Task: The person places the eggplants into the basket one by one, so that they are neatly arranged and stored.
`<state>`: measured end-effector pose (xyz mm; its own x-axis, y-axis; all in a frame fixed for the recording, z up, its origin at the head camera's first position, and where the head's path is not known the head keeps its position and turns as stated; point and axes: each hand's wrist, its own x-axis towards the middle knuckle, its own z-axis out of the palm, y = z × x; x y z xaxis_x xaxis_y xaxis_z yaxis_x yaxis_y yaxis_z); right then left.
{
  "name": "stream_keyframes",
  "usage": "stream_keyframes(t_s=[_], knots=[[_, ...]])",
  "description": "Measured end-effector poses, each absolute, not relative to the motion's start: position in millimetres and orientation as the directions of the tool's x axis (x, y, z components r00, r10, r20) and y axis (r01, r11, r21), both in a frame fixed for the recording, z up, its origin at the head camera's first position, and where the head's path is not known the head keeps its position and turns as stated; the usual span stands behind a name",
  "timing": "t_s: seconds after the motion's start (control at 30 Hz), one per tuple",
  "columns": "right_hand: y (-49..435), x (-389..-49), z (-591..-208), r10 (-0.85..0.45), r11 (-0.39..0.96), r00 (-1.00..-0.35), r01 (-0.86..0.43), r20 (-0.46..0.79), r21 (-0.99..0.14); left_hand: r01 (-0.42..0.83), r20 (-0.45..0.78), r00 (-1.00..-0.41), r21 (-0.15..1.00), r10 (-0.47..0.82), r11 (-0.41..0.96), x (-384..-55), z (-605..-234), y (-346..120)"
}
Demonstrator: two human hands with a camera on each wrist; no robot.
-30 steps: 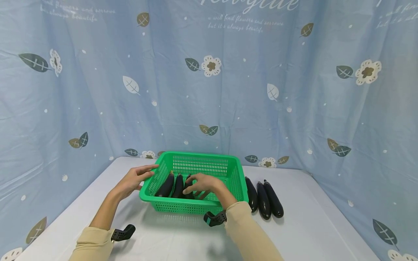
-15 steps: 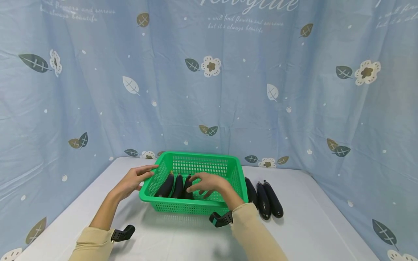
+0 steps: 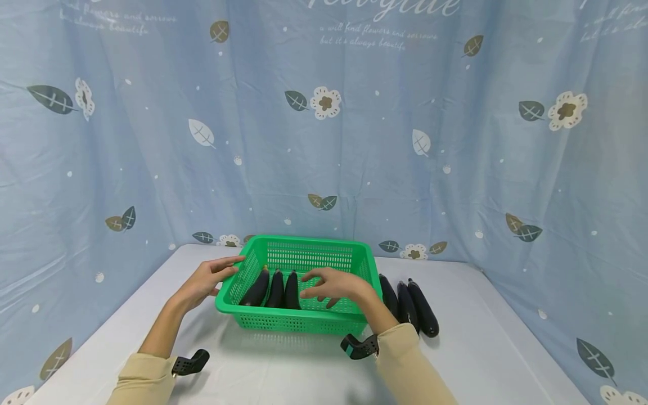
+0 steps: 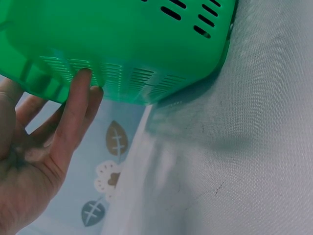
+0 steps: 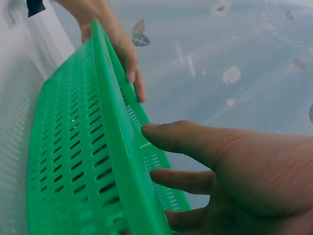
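Note:
A green slotted plastic basket holds three dark eggplants, side by side in its left half. My left hand touches the basket's left rim. In the left wrist view its long fingers reach to the outer wall below the rim. Over the middle of the basket hovers my right hand, just right of the third eggplant. Its thumb and fingers are spread apart with nothing between them; in the right wrist view the thumb shows beyond the near rim.
Three more eggplants lie on the white tabletop, right beside the basket, partly hidden by my right sleeve. A blue patterned curtain hangs behind and along both sides.
My right hand has moved right, away from the third eggplant in the basket, uncovering it. The left hand and the basket have stayed in place.

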<state>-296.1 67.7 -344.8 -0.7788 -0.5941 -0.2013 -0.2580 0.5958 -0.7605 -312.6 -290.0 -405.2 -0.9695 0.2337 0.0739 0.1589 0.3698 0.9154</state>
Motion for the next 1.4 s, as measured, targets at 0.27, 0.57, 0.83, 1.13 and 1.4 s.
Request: stream_keyframes(t_s=[0.27,0.57,0.83,1.13,1.4], knots=[[85.8,-294.9,-346.6,-0.625,0.548,-0.763,-0.278,-0.165,-0.789,0.161,0.077,-0.970,0.914,0.231,0.371,-313.3,-405.8,-289.4],[108.0,-290.1,-338.6,-0.644,0.477,-0.756,-0.283,-0.112,-0.832,0.159,0.076,-0.970,0.915,0.229,0.371,-313.5,-407.2,-289.6],[128.9,-285.8,-335.7,-0.662,0.445,-0.745,-0.306,-0.079,-0.842,0.156,0.074,-0.970,0.920,0.233,0.360,-313.5,-407.6,-290.9],[151.5,-288.2,-338.6,-0.640,0.450,-0.766,-0.306,-0.064,-0.839,0.158,0.073,-0.968,0.921,0.240,0.357,-313.3,-406.8,-291.1],[164.5,-286.4,-339.3,-0.645,0.423,-0.764,-0.334,-0.020,-0.843,0.153,0.068,-0.970,0.919,0.234,0.364,-312.3,-405.3,-290.9]])
